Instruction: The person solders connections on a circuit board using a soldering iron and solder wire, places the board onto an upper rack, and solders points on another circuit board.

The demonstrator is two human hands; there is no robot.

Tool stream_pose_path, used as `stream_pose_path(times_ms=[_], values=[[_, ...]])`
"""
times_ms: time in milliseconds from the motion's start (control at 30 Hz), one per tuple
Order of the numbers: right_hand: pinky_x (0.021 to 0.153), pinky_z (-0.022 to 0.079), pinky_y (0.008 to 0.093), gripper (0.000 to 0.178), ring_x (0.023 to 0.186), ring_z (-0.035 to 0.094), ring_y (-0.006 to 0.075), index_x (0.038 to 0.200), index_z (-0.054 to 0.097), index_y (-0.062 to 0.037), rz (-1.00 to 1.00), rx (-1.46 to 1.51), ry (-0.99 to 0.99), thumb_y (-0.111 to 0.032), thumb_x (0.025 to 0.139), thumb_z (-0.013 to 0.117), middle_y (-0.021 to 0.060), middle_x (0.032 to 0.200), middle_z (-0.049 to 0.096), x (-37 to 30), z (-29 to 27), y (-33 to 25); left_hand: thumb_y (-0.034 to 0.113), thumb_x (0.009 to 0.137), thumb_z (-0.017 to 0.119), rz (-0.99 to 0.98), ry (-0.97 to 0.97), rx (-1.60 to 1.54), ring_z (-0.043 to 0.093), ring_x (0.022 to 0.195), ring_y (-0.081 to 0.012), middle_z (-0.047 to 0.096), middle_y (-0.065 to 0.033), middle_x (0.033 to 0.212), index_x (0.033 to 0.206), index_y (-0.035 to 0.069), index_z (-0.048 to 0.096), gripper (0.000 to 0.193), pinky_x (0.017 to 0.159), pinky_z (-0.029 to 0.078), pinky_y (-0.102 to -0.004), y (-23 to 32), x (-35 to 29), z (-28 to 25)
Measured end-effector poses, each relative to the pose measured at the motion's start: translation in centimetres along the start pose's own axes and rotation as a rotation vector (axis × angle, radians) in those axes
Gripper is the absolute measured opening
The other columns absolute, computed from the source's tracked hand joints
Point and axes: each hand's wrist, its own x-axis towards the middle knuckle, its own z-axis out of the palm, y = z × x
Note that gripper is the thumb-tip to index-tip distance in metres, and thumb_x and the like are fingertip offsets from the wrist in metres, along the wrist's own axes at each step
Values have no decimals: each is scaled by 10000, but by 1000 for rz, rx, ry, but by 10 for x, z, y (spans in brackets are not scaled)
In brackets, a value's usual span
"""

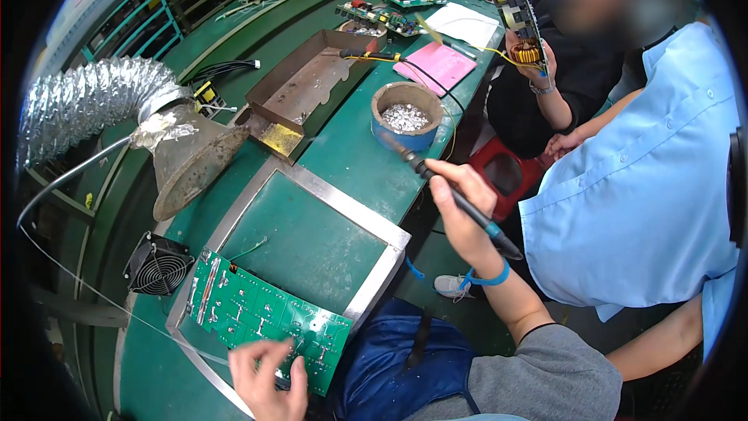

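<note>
My right hand (pixel 472 235) is closed around a dark soldering iron (pixel 491 228). Its blurred tip points up and left, beside a round pot (pixel 405 92) holding silvery solder scraps. A blue band circles my right wrist. At the bottom, the curled fingers of my left hand (pixel 265 383) close on a thin solder wire (pixel 132 313), which runs in from the left. That hand is over the lower part of a green circuit board (pixel 257 308), solder side up. The board lies tilted across a metal frame (pixel 343 201) on the bench.
A fume funnel (pixel 191 160) with a silver duct (pixel 93 105) and a small fan (pixel 158 265) stand left. Beyond are a brown tray (pixel 300 86), a second soldering iron (pixel 366 55) and pink paper (pixel 436 68). Right, a co-worker holds a populated board (pixel 514 8); a blue-shirted person (pixel 639 164) stands close.
</note>
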Motion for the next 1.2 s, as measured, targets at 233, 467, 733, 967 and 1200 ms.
stream_pose_path(times_ms=[233, 467, 733, 967, 1200], values=[[663, 472, 287, 280, 716, 578, 159, 1124, 681, -2, 198, 349, -11, -215, 944, 663, 89, 836, 612, -30, 50, 8, 232, 820, 763, 149, -404, -923, 596, 971, -184, 599, -89, 1129, 1316, 18, 555, 578, 855, 476, -327, 70, 114, -2], [616, 473, 237, 309, 677, 555, 80, 1156, 668, -26, 456, 601, 5, -269, 969, 633, 43, 855, 596, -38, 67, 24, 630, 796, 712, 102, -539, -1128, 215, 1462, -298, 247, -257, 1533, 1519, -67, 139, 1157, 1173, 265, -446, 182, 273, 76], [606, 476, 206, 268, 689, 551, 55, 1150, 676, -20, 522, 723, 8, -219, 982, 611, 19, 864, 592, -37, 70, 29, 386, 717, 865, 125, -334, -1551, 342, 1351, -411, 270, -221, 1483, 1532, 100, -9, 1229, 1065, 367, -609, 238, 340, 114], [575, 450, 221, 225, 640, 536, 61, 1102, 695, -38, 506, 668, 29, -200, 967, 616, 24, 803, 575, -37, 69, 26, 281, 749, 830, 96, -344, -1626, 461, 1221, -352, 364, -172, 1325, 1277, 77, 396, 713, 989, 471, -548, 238, 344, 102], [579, 455, 228, 215, 627, 537, 70, 1095, 697, -44, 496, 658, 48, -194, 968, 611, 28, 797, 578, -38, 72, 27, 186, 759, 782, 165, -331, -1607, 552, 1052, -295, 428, -134, 1240, 1136, 69, 485, 494, 951, 506, -460, 238, 340, 83]])
